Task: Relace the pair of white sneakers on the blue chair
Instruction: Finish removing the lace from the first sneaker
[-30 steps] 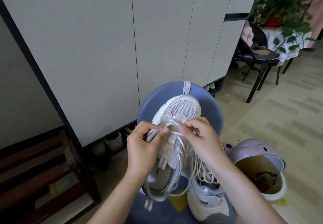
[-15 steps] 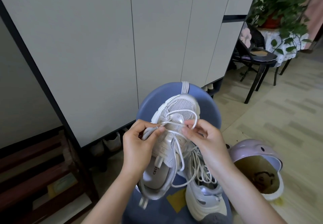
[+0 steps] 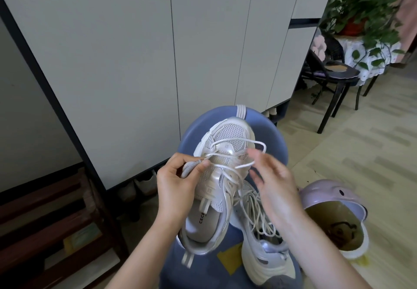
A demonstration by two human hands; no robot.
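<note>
We are mid-lacing 1 sneaker (image 3: 222,176): left hand (image 3: 178,189) pinches its tongue, right hand (image 3: 274,185) — blurred, fingers spread — trails the lace (image 3: 246,147) toward 3 o'clock; next, thread an eyelet.

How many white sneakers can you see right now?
2: one sneaker held up by the left hand, the other sneaker lying on the blue chair seat. More may be hidden.

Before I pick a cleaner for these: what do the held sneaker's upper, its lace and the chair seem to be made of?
Held sneaker: white open mesh on the toe, where small holes show, with glossy, pearly panels that look synthetic. Lace: thin round white cord, matte, probably woven. Blue chair: smooth and evenly coloured with a soft sheen, likely moulded plastic, though a covering can't be ruled out.
</note>
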